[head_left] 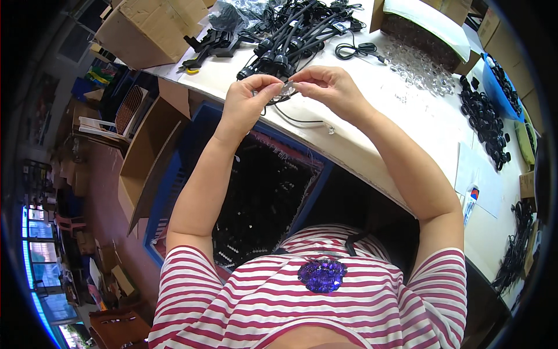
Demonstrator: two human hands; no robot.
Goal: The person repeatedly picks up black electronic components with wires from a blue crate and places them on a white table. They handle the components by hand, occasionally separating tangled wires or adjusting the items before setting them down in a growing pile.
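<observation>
My left hand (246, 103) and my right hand (337, 92) meet above the near edge of the white table. Both pinch a small clear plastic piece (287, 89) between thumb and forefinger; its exact kind is too small to tell. Below them a thin black cable (296, 120) curves over the tabletop and ends in a small pale tip (331, 130). Just beyond my hands lies a heap of black cables with thick cylindrical ends (285, 51). Whether the cable joins the clear piece is hidden by my fingers.
Many small clear pieces (415, 68) spill from a box at the back right. Black round parts (482, 119) lie beside a blue basin (499, 87). A glue-like tube (471, 200) rests on paper. A blue crate (317, 195) stands below the table; a cardboard box (148, 35) is at the far left.
</observation>
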